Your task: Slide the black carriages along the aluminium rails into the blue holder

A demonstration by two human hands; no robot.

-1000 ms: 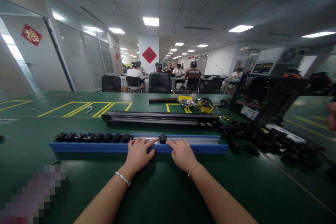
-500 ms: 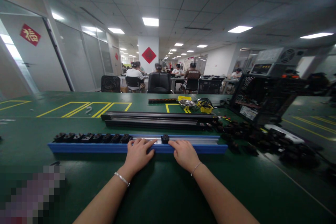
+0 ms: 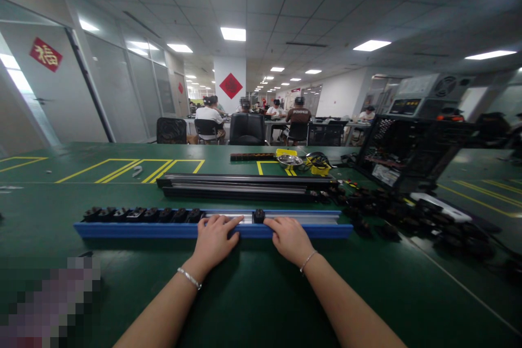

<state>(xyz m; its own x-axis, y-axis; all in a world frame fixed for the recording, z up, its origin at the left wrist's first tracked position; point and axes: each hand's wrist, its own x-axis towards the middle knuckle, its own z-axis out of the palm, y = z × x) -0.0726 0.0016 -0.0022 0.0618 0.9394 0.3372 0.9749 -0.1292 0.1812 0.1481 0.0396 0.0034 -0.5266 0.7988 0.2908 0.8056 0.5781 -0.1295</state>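
Observation:
A long blue channel (image 3: 134,230) with a silvery inner track lies across the green table in front of me. Several small black socket-like blocks (image 3: 150,215) sit in a row in its left half. One separate black block (image 3: 259,216) stands in the track right of the middle. My left hand (image 3: 216,236) rests over the channel's near wall just right of the row, fingers spread and index pointing at the lone block. My right hand (image 3: 290,236) is on the block's other side, index fingertip at its right face, thumb below and the other fingers loosely bent.
Behind the channel lie dark metal rails (image 3: 240,190). At the right are a heap of black parts (image 3: 379,204), a white strip (image 3: 442,207) and an open computer case (image 3: 408,152). A metal bowl (image 3: 290,160) stands farther back. A pixelated object (image 3: 53,302) lies at lower left.
The lone black block has shifted slightly to the right along the track, and my right hand has moved right with it. My left hand has stayed nearly in place.

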